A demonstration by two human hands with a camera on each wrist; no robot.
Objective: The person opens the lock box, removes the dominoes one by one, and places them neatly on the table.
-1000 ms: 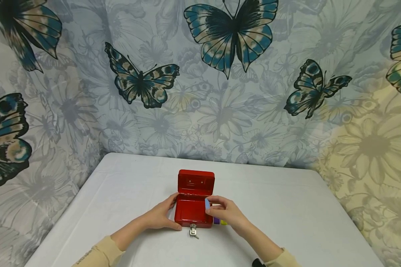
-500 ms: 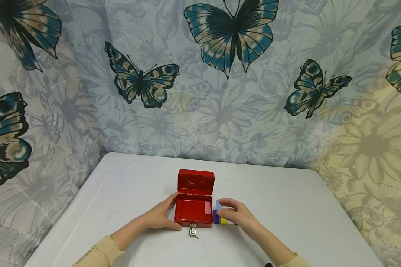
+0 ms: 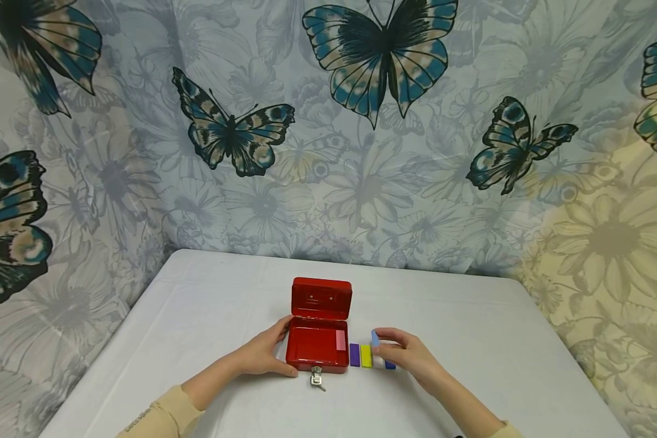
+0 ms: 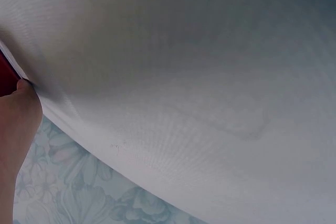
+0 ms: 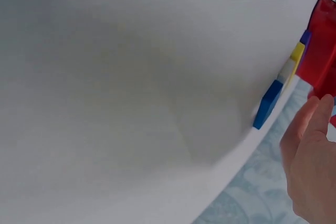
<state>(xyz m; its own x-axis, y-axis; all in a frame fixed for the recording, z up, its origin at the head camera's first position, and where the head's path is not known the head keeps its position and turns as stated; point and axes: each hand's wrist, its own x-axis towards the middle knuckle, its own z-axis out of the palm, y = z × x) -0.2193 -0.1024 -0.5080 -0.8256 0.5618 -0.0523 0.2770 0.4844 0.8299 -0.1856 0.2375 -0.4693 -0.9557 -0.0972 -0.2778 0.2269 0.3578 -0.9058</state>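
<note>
A red metal cash box point(image 3: 309, 345) stands with its lid raised, and a pink block point(image 3: 340, 340) lies inside at the right wall. My left hand point(image 3: 260, 353) grips the box's left side, thumb at the front corner and fingers toward the back. Between thumb and fingertips my right hand point(image 3: 410, 353) pinches a light blue block point(image 3: 375, 338). It hovers above a row of blocks right of the box: purple point(image 3: 354, 355), yellow point(image 3: 366, 356), white point(image 3: 379, 362) and dark blue point(image 5: 268, 104). The hand partly covers the last two in the head view.
A padlock point(image 3: 316, 380) with a key hangs at the box's front. White cloth point(image 3: 460, 316) covers the table. Butterfly-patterned fabric point(image 3: 361, 201) hangs behind and at both sides.
My right hand has moved right from over the box with the light blue block, uncovering the pink block and the row. My left hand stays on the box.
</note>
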